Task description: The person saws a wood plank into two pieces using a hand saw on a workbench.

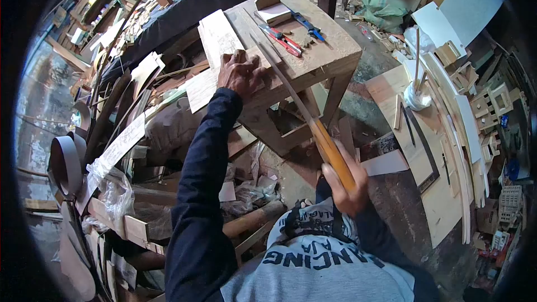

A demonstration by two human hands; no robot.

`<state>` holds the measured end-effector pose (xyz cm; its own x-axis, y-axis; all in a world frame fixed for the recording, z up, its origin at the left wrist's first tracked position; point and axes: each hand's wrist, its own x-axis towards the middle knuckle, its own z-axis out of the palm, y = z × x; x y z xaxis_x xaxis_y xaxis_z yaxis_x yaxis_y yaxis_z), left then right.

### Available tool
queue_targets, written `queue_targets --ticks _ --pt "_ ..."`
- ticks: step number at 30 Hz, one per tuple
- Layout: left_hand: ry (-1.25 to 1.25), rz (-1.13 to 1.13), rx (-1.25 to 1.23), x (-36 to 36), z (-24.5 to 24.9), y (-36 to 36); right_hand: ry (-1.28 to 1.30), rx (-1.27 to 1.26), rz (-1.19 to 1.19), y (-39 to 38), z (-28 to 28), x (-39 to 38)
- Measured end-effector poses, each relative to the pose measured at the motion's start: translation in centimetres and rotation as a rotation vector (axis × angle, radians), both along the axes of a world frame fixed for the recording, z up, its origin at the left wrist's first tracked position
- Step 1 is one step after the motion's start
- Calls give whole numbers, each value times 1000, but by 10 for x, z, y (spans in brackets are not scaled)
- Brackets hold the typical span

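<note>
My right hand (348, 184) is wrapped round the wooden handle (334, 159) of a long, thin-bladed hand saw, seen nearly edge-on. Its narrow blade (293, 94) slants up and left across the near edge of the wooden workbench (335, 45). With bent fingers, my left hand (240, 74) presses down on a piece of wood at that edge, just left of the blade. The hand hides most of the piece. Pale boards (220, 36) lie beside and under my left hand. A red utility knife (284, 40) rests beyond the blade.
A blue clamp-like tool (307, 25) and a small wooden tray (273, 11) sit on the bench. Scrap wood and plastic (114, 187) crowd the left. To the right, a low plywood sheet (411, 145) carries strips and a white pot (417, 98). Dark cloth (196, 0) covers another table.
</note>
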<state>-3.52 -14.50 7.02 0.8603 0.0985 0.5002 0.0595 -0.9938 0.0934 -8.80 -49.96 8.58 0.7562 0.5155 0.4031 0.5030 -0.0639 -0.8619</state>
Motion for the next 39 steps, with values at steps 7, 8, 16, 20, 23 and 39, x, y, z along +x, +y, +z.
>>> queue_targets --ticks 7,8,16,20,23,39 --pt "-39 -52 41 1 0 1 0 20 6 65 -12 41" --pt "-21 -38 23 4 -1 4 54 41 21 63 -12 42" --pt "50 51 17 -3 2 -5 222 -164 -36 -74 -5 -43" --pt "71 69 32 5 -1 2 451 99 48 -127 -37 -69" --pt "64 79 3 6 -7 5 1084 773 321 -129 -64 -61" --pt "-142 200 -490 1 13 6 1500 757 346 -75 -41 47"
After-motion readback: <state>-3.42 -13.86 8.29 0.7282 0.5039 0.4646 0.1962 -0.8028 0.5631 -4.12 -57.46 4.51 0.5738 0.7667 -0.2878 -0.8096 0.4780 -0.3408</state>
